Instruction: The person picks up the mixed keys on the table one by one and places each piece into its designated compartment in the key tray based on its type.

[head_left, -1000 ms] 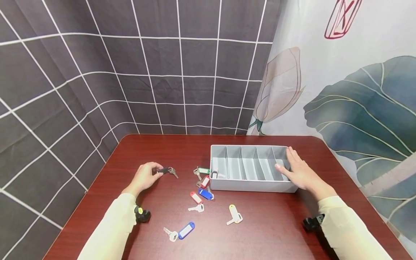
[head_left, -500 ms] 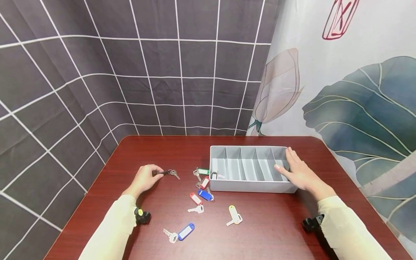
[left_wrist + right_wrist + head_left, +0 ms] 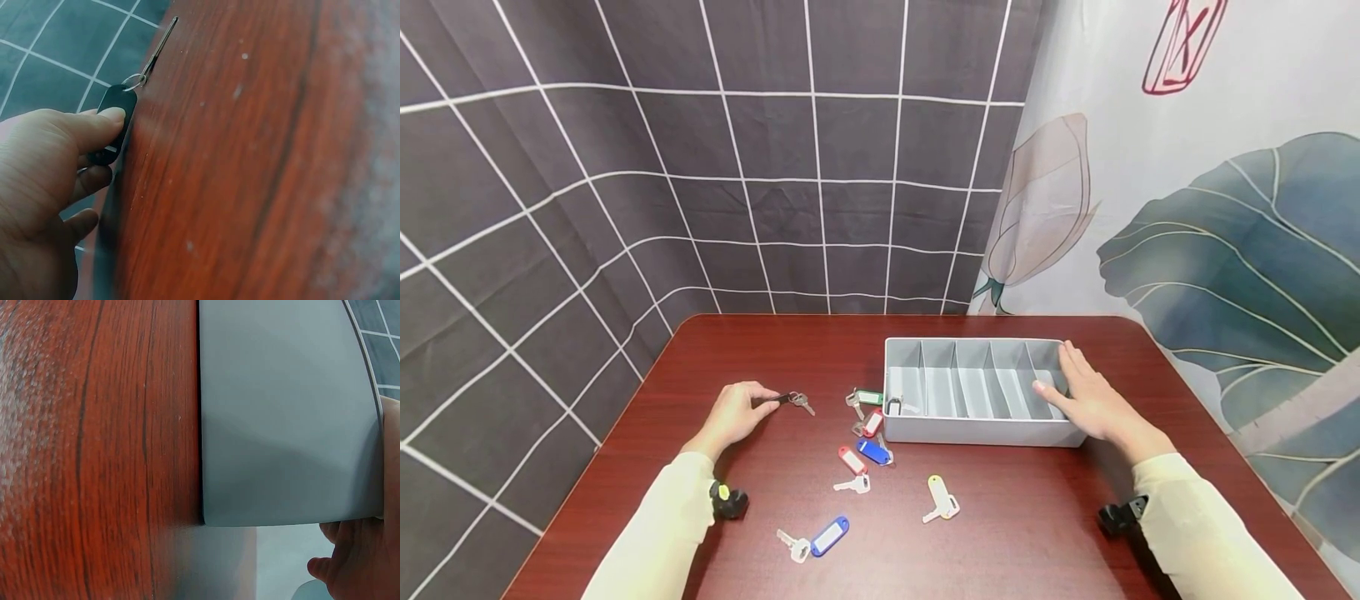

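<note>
At the frame's left, a person's left hand [image 3: 733, 417] pinches a black tag [image 3: 117, 100] between thumb and fingers, its key [image 3: 803, 402] trailing from a loose ring [image 3: 143, 79] close to the dark red table [image 3: 1015, 533]. From where I stand, that loose key looks the likeliest trouble: a slack pinch could drop it, and a low pass rightward could snag the green tag [image 3: 870, 397] and upper red tag [image 3: 873, 422] clustered near mid-frame beside the grey divided tray [image 3: 985, 432]. A leftward shove on the tray could scatter them too. The left forearm [image 3: 651, 525] slants up from the lower left; the other arm [image 3: 1202, 517] slants in from the lower right, its right hand [image 3: 1093, 404] laid with fingers straight along the tray's right end, thumb spread apart over the rightmost compartment [image 3: 1048, 358], clamped on nothing I can see, its pressure impossible to tell
</note>
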The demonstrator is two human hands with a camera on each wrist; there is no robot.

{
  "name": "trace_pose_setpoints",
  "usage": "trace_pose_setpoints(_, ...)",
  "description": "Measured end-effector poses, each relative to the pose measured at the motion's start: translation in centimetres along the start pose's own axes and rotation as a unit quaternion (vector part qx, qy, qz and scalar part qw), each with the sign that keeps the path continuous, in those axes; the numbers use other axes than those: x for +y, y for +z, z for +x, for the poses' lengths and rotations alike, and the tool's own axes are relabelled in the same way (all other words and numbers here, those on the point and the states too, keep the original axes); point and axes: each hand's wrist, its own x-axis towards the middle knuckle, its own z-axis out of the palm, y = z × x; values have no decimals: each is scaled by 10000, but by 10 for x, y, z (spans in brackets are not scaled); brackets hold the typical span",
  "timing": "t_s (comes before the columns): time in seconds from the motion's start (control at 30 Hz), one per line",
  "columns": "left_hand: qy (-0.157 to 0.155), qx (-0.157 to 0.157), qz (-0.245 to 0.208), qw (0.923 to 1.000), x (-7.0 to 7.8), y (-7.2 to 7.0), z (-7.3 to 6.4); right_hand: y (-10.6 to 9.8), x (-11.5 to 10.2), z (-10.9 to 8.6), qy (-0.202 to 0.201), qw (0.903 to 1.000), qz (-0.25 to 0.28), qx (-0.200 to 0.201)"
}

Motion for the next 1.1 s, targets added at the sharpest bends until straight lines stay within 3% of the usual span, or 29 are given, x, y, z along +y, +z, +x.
trace_pose_setpoints(0.37,-156,54,-117,9998,4,-4,0,2,3,1,1,10000,-30,1)
trace_pose_setpoints(0.83,111,394,-187,9990,17,-5,6,2,3,1,19,10000,-26,40)
trace_pose_setpoints(1.1,-15,614,-631,9961,28,-3,8,2,3,1,49,10000,0,15)
